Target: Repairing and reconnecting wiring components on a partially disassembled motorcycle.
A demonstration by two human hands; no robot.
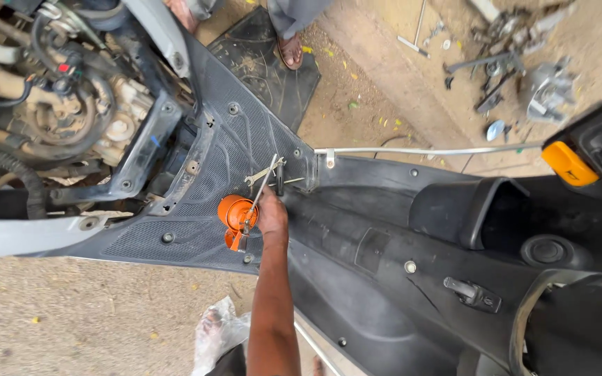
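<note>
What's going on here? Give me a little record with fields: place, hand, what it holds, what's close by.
Place: dirt ground, over a scooter's black footboard with its bodywork taken off
Hand in view: one hand; which one cannot be told
Holds: orange oil can, its thin metal spout pointing up
Beside it: spanner lying on the footboard
Top left: bare engine
Top right: loose metal parts on the ground

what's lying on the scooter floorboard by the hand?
On the black floorboard: an orange oil can, spanners and a thin metal rod held by one hand. Which hand it is can't be told; its fingers hide the grip.
</note>
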